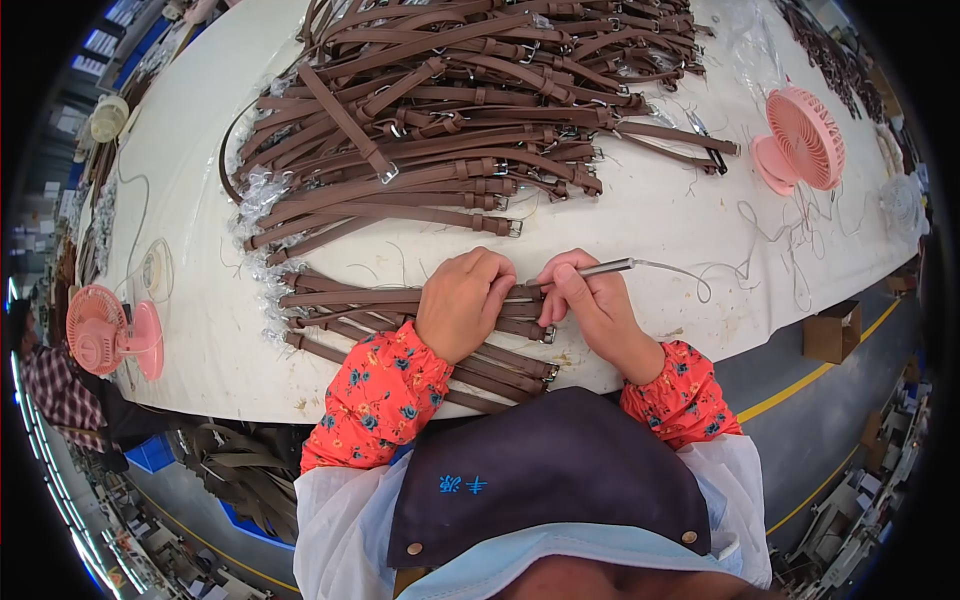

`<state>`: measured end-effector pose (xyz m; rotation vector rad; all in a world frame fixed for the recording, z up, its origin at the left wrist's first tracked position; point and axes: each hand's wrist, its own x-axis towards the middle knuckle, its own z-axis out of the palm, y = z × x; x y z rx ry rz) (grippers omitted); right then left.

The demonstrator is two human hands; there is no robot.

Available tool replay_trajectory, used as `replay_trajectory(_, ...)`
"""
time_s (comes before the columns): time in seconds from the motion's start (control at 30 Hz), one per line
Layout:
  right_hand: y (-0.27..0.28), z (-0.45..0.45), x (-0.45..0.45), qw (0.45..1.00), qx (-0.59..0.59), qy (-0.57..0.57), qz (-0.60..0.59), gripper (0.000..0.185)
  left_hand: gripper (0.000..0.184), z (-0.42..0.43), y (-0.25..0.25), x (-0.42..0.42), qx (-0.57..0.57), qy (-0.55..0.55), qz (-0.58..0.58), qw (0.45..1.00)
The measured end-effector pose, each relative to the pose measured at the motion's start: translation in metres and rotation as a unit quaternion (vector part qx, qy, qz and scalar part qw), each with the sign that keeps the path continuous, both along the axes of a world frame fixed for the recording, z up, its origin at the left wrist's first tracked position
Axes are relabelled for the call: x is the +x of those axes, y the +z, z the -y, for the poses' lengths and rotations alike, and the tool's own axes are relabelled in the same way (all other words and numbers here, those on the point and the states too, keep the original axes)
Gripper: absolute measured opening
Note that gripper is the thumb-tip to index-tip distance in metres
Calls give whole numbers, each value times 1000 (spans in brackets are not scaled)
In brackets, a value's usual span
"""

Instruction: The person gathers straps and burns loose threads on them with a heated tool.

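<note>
My left hand [462, 305] is closed with bent fingers on a brown buckled strap [382, 297] that lies across the worktable. Close beside it, my right hand [590, 303] grips a slim metal pen-shaped tool [608, 268], its pale cord trailing off to the right. The working tip is hidden by the fingers, near the strap's buckle end. Several more straps [500, 372] lie under and in front of my hands, with small metal buckles [550, 371] at their right ends. Clear plastic wrap [280, 310] covers their left ends.
A large heap of brown buckled straps [440, 120] fills the table's far middle. One pink fan [803, 140] stands at the right, another pink fan [97, 330] at the left. Loose cord [745, 235] lies on the white table cover [650, 220]. Another person [60, 385] is at the far left.
</note>
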<state>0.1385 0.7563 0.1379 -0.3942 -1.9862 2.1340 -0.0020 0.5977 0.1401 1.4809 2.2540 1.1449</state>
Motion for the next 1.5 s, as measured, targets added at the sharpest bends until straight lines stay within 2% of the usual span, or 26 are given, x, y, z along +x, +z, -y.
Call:
replay_trajectory(0.07,0,0,0,1000,2,-2,-1,37,8,0,0,0,2,2,0,1000)
replay_trajectory(0.17,0,0,0,1000,2,-7,-8,36,9,0,-8,4,-7,93,93,991)
replay_trajectory(0.27,1,0,0,999,-6,-16,-26,35,15,3,-1,-2,14,119,207,971)
replay_trajectory(0.37,-2,-1,1,999,-5,-28,-45,33,17,6,5,-8,9,-2,-47,999)
replay_trajectory(0.47,-1,-2,2,998,-13,-37,-52,31,21,10,9,-9,-47,-34,-48,997)
replay_trajectory(0.57,-1,0,2,997,-19,-54,-57,30,21,9,3,-8,-24,-48,-87,995)
replay_trajectory(0.67,0,0,1,996,-17,-54,-68,31,19,8,-1,-3,8,-67,-222,973)
replay_trajectory(0.77,-1,-1,0,997,-12,-43,-69,32,21,6,-6,-2,23,-60,-105,992)
replay_trajectory(0.87,0,-1,1,997,-13,-38,-59,32,23,11,7,-3,-44,-49,52,996)
replay_trajectory(0.97,0,-1,1,998,-15,-36,-58,33,21,9,13,-2,-15,-18,146,989)
replay_trajectory(1.07,0,0,2,997,-18,-36,-61,33,20,11,10,-1,-9,-24,129,991)
replay_trajectory(1.17,-1,-1,1,997,-13,-33,-62,33,20,9,-4,4,37,-35,-22,998)
replay_trajectory(1.27,0,-2,0,998,-4,-31,-57,33,16,11,-8,7,17,-49,-120,991)
replay_trajectory(1.5,1,-1,1,999,-4,-33,-43,37,15,6,1,6,-22,-31,-47,998)
